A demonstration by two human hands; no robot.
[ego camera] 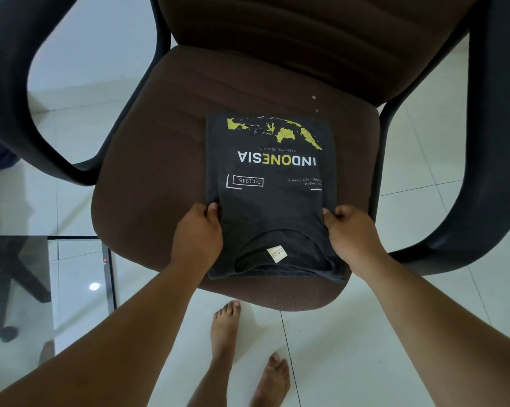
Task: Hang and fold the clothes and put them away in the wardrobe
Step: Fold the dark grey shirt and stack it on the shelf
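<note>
Both hands pinch a folded dark T-shirt at its sides on a chair seat.

The left hand (196,230) and right hand (353,233) each nip a side edge of the T-shirt (270,177) at centre frame, collar nearest the person. Judging by this, the fold is nearly done: keep both edges level and lift evenly so the layers do not slip. The brown chair (148,160) carries it over pale floor tiles (365,333); a glass tabletop (72,274) sits at lower left.

Black armrests (465,201) flank the brown seat (148,160); bare cushion lies around the shirt (271,177).
</note>
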